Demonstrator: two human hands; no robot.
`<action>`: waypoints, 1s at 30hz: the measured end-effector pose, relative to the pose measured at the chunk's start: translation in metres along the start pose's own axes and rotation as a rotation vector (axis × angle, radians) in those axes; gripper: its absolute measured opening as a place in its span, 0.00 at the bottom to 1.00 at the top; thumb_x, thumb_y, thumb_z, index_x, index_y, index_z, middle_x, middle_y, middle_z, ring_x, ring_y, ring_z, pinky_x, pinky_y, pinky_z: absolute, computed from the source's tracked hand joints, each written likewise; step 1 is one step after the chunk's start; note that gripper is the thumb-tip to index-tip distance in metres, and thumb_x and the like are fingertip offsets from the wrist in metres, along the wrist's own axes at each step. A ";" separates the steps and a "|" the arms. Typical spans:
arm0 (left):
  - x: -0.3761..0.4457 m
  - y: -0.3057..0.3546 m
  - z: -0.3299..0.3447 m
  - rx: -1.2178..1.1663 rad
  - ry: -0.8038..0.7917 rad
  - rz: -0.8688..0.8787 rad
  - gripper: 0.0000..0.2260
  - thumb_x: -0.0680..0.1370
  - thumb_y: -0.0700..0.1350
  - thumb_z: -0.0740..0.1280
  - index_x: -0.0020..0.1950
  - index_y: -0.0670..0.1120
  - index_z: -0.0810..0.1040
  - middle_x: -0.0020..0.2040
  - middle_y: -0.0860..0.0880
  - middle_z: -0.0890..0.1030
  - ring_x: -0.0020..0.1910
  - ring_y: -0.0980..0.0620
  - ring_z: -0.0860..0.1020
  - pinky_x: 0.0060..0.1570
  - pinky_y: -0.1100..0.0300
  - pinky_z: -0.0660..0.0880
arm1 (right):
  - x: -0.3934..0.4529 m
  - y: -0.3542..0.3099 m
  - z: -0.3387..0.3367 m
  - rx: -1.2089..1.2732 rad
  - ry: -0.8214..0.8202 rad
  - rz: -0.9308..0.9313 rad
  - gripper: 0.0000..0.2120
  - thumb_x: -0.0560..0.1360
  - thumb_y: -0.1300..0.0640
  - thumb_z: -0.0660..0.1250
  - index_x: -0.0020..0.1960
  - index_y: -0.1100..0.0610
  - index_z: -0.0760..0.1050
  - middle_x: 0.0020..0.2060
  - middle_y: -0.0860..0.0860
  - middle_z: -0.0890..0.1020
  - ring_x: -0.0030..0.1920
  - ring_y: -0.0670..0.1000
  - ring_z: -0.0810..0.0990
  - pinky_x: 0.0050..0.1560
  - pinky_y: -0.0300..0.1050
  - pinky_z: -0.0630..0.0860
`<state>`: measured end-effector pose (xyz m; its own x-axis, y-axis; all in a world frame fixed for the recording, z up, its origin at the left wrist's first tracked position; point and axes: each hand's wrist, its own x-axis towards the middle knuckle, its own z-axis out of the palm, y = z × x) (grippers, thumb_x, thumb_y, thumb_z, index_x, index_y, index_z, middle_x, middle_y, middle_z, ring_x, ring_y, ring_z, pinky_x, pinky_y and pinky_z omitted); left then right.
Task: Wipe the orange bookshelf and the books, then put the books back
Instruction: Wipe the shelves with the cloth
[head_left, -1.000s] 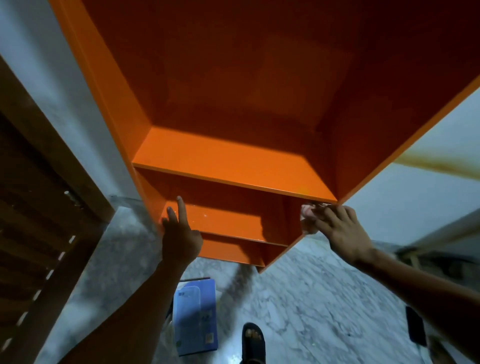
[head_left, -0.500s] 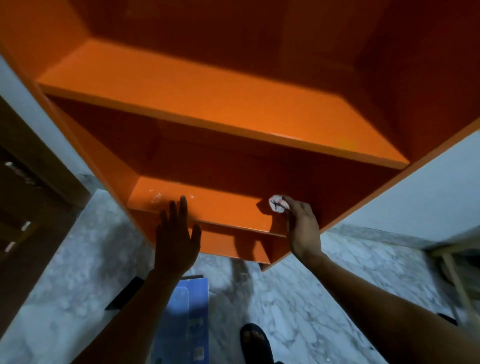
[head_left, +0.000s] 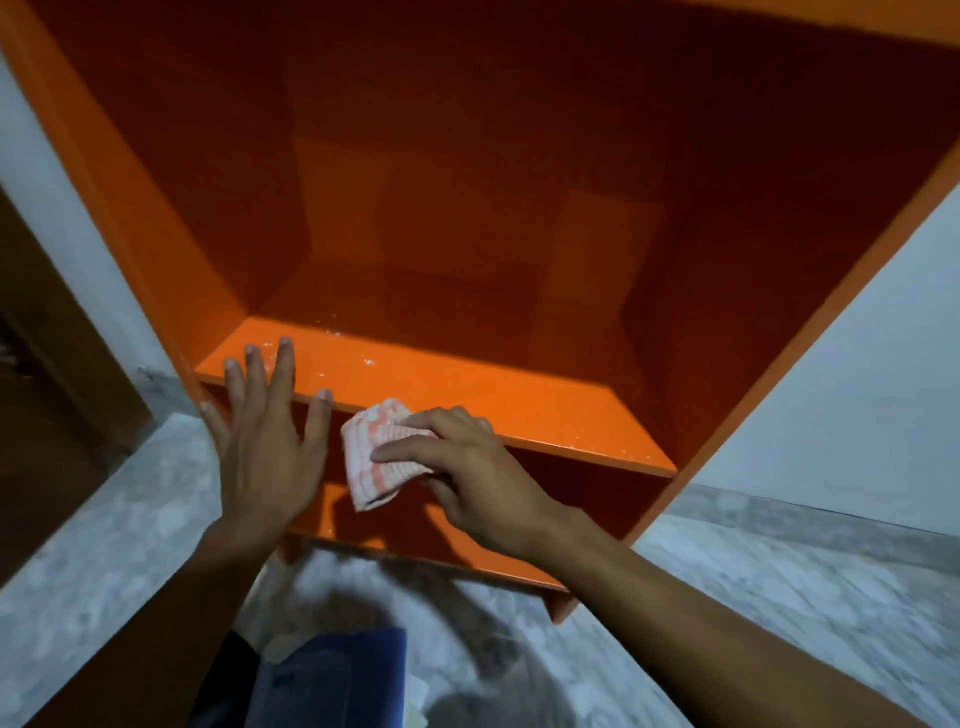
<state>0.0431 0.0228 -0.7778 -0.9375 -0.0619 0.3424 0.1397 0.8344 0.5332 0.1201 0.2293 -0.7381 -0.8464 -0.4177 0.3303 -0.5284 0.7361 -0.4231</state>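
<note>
The orange bookshelf (head_left: 467, 208) fills the upper view with no books on the boards I can see. White dust specks lie on the nearest shelf board (head_left: 519, 405). My left hand (head_left: 267, 447) is spread flat, fingertips resting on that board's left front edge. My right hand (head_left: 467, 473) grips a folded white-and-orange striped cloth (head_left: 371, 457) at the board's front edge, just right of the left hand. A blue book (head_left: 332, 680) lies on the floor at the bottom of the view, partly cut off.
Grey marble floor (head_left: 727, 597) spreads below the shelf. A white wall (head_left: 857, 389) stands to the right. A dark wooden door or frame (head_left: 41, 364) is on the left. The shelf's orange feet (head_left: 563, 608) stand on the floor.
My view has shifted, bringing a shelf board closer. The right hand has moved left with the cloth to the board's front edge. The left hand now lies flat on that board.
</note>
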 end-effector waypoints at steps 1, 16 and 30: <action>0.001 -0.001 0.001 -0.019 0.013 0.003 0.30 0.82 0.61 0.51 0.82 0.55 0.47 0.82 0.47 0.47 0.81 0.47 0.41 0.76 0.38 0.40 | -0.002 -0.001 -0.003 0.041 -0.011 -0.009 0.20 0.76 0.65 0.63 0.65 0.53 0.79 0.61 0.55 0.78 0.60 0.56 0.72 0.57 0.53 0.67; -0.013 0.002 0.010 0.069 0.008 0.004 0.30 0.82 0.62 0.48 0.82 0.52 0.52 0.82 0.45 0.45 0.81 0.43 0.41 0.76 0.38 0.43 | -0.076 0.050 -0.033 -0.491 0.336 0.482 0.19 0.79 0.47 0.56 0.64 0.52 0.76 0.60 0.59 0.78 0.59 0.63 0.75 0.59 0.60 0.72; -0.005 0.011 -0.010 0.222 -0.140 -0.084 0.29 0.82 0.63 0.49 0.82 0.55 0.52 0.82 0.45 0.47 0.79 0.34 0.44 0.73 0.33 0.50 | -0.023 0.042 -0.082 -0.284 0.353 0.465 0.23 0.75 0.63 0.63 0.66 0.45 0.74 0.60 0.53 0.76 0.59 0.61 0.74 0.58 0.56 0.70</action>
<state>0.0523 0.0262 -0.7656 -0.9799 -0.0727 0.1858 0.0006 0.9302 0.3670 0.1228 0.3141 -0.6943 -0.8846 0.1432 0.4439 -0.0326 0.9304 -0.3651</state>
